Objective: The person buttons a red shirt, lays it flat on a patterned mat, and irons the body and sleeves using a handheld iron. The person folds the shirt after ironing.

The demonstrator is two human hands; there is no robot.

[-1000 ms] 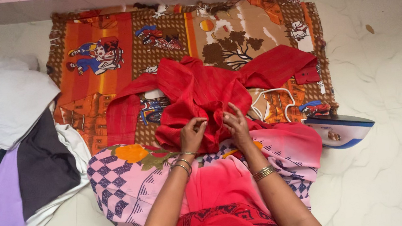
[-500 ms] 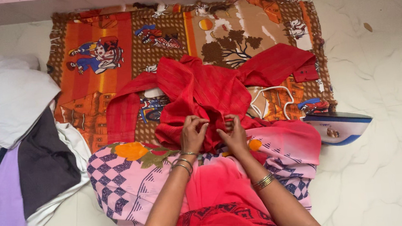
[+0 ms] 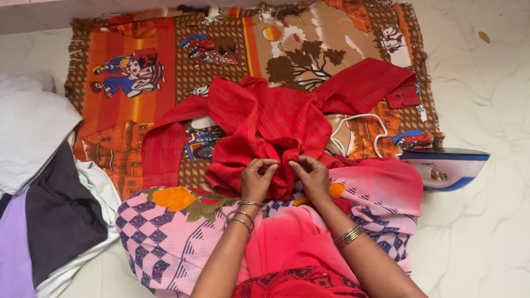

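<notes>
Your left hand is closed on a bunched fold of the red garment, fingertips pinched together and knuckles turned toward you. Just beside it, your right hand grips the same gathered edge in the same pinched way, and the two sets of fingers sit close together, nearly touching, with a ridge of red cloth pushed up between them. Thin bangles ring both your wrists.

That red garment lies crumpled at the near edge of the printed blanket, about midway along it. One sleeve runs out toward the blanket's left edge and the other toward its right edge, while the body is heaped in the middle, rising in folds above your hands. Its near hem overlaps the pink checked cloth draped over your lap.

The blanket itself is spread flat on the white marble floor, its far edge against the base of the wall. At the blanket's near right corner an electric iron, white with a blue trim, rests partly on the floor, tilted, and its white cord loops back across the blanket just beside the garment's right sleeve. Off the blanket's left edge a pile of folded clothes lies on the floor: white on top, then dark grey, with lilac cloth spreading toward you.
</notes>
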